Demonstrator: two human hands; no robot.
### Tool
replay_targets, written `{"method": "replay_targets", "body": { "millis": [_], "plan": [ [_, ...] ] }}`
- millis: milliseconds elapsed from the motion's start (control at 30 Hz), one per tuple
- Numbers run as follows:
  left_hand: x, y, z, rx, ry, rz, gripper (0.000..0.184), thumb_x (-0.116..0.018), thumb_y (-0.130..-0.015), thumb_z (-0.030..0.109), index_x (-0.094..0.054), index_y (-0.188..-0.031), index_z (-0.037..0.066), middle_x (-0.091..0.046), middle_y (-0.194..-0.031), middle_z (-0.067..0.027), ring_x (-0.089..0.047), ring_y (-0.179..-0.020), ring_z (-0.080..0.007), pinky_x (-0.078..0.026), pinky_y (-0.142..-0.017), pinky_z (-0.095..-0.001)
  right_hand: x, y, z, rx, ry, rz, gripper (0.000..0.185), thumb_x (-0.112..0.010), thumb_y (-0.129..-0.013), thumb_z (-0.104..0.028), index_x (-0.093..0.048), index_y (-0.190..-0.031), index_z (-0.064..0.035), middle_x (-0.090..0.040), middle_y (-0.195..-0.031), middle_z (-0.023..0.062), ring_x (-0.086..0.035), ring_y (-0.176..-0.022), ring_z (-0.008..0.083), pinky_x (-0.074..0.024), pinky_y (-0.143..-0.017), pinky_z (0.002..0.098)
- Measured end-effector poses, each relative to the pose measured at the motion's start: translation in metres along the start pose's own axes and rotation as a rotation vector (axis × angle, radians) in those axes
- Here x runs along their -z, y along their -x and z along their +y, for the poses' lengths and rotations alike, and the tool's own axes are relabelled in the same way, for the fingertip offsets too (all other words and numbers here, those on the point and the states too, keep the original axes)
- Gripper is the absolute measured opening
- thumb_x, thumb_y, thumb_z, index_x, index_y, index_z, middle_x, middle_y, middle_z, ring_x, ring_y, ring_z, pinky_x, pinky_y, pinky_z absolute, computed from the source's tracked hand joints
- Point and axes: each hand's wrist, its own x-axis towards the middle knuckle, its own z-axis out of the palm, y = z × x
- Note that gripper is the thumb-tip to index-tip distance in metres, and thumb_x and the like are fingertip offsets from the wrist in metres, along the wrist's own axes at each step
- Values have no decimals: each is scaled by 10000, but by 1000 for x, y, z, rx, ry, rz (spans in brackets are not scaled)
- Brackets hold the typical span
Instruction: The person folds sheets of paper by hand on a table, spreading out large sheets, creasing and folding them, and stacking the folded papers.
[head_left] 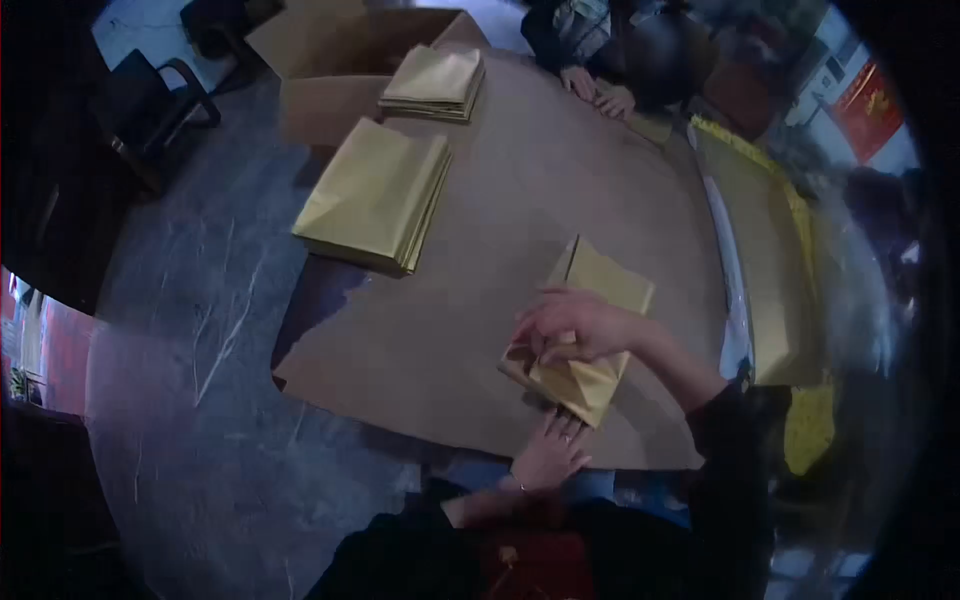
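The left hand (pixel 548 458) lies open by the desk's (pixel 460 330) near edge, room leftward, fingertips partly hidden by gold paper (pixel 585 385), the right hand (pixel 580 325) curled above (grip, I can't tell).

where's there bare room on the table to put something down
Bare: the brown covering between the larger gold stack, the gold paper and the co-worker's hands; also left of your left hand. Crowded: the paper, under your right hand.
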Motion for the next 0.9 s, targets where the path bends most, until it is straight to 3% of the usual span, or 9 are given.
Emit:
{"method": "replay_targets", "body": {
  "millis": [33,67,167,267,400,567,900],
  "plan": [
    [9,-3,4,35,8,-145,536,-473,-915,426,-483,-1295,49,-527,-1253,-138,-434,-1213,-298,-239,-1103,-467,2,4,-2,-37,-27,-13,161,-638,-855,-276,-602,-903,-127,-623,-939,2,-594,-937,191,-253,-1090,498],
    [8,-2,4,31,21,-92,539,-481,-910,424,-483,-1295,47,-525,-1254,-140,-429,-1221,-302,-233,-1105,-468,-1,6,1,-33,-16,32,141,-630,-861,-256,-589,-885,-123,-604,-810,5,-601,-832,203,-298,-1065,459],
    [5,1,2,26,60,-10,576,-507,-895,415,-465,-1308,16,-490,-1288,-148,-403,-1258,-296,-235,-1104,-467,8,-1,2,-104,62,-2,150,-641,-839,-228,-557,-841,-103,-568,-715,47,-586,-781,230,-370,-968,396],
    [8,1,2,33,48,-15,598,-517,-882,421,-470,-1300,-4,-481,-1309,-153,-399,-1272,-276,-240,-1104,-454,-7,-10,23,-187,70,-55,135,-652,-833,-228,-583,-841,-111,-587,-753,12,-581,-783,193,-374,-937,363],
    [12,-2,3,50,75,52,565,-593,-838,399,-518,-1252,22,-524,-1217,-132,-454,-1198,-291,-300,-1075,-453,-29,-26,34,-173,-84,-117,147,-646,-831,-291,-599,-849,-153,-595,-779,-6,-560,-837,181,-351,-863,355],
    [14,-3,4,101,163,67,545,-627,-813,378,-536,-1230,38,-534,-1196,-129,-468,-1168,-298,-314,-1064,-462,-40,-32,38,-166,-48,-171,136,-644,-828,-305,-613,-831,-173,-585,-819,-35,-515,-911,158,-325,-872,341],
    [5,-1,7,66,42,-16,559,-513,-885,429,-507,-1266,20,-510,-1265,-135,-420,-1241,-264,-252,-1100,-448,-48,-30,41,-100,35,-117,116,-647,-828,-295,-644,-883,-193,-563,-851,-52,-488,-909,152,-309,-854,331]
  ]
}}
